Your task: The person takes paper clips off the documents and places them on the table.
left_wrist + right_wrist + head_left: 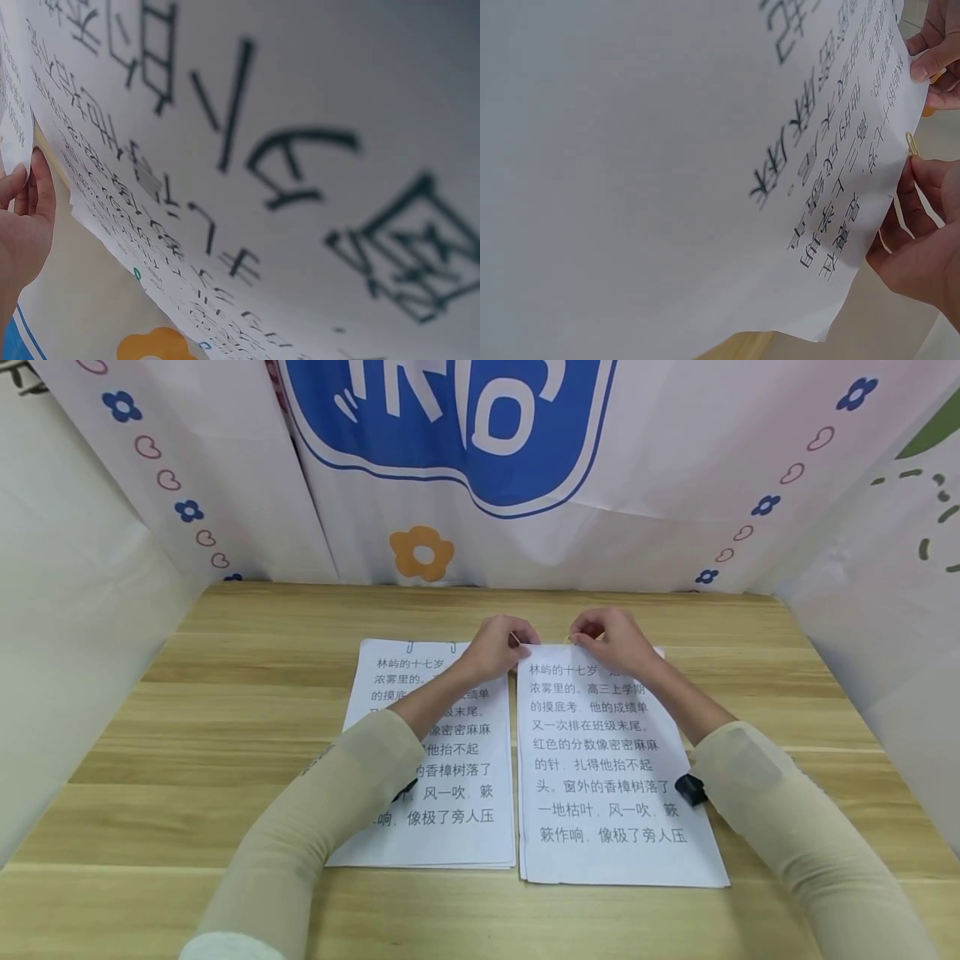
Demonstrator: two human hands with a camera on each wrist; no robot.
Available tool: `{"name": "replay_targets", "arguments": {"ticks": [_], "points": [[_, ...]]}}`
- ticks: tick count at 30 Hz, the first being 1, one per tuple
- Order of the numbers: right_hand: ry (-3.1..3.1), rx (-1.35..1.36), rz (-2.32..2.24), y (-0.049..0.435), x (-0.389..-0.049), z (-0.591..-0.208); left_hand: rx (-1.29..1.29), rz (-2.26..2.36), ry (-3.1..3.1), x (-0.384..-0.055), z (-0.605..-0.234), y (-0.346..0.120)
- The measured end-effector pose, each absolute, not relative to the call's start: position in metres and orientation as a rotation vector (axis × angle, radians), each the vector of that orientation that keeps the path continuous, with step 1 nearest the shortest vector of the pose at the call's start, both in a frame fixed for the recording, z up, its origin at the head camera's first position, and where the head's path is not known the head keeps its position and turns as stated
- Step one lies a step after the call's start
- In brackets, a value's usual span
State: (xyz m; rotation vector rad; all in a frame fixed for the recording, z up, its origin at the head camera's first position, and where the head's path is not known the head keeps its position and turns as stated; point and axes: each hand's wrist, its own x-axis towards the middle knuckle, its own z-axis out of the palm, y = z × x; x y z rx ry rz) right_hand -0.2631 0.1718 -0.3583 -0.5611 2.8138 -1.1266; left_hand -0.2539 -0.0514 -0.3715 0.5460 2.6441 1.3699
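A stack of printed sheets (600,814) lies on the right, its top edge between the two hands. My left hand (497,647) pinches this stack at its top left corner, thumb on the printed face in the right wrist view. Farther along the same edge, my right hand (617,642) pinches a small yellow paper clip (910,142), which stands at the paper's edge. How far the clip reaches over the sheets is unclear. Left of it lies a second printed stack (457,843), partly covered by my left forearm, with two paper clips (409,647) on its top edge.
Both stacks lie on a wood-grain table (187,718), close side by side with a narrow gap. A white printed backdrop (660,485) rises behind the table's far edge, and white panels stand at both sides. Dark wrist straps (691,789) show under the sleeves.
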Motion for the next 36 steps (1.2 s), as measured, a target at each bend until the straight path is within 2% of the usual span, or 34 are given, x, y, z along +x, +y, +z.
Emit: {"name": "replay_targets", "arguments": {"ticks": [36], "points": [[2.806,-0.467,-1.214,0.171,-0.2649,-0.3614,0.538,1.378,2.645,-0.2518,-0.3718,-0.0541]]}}
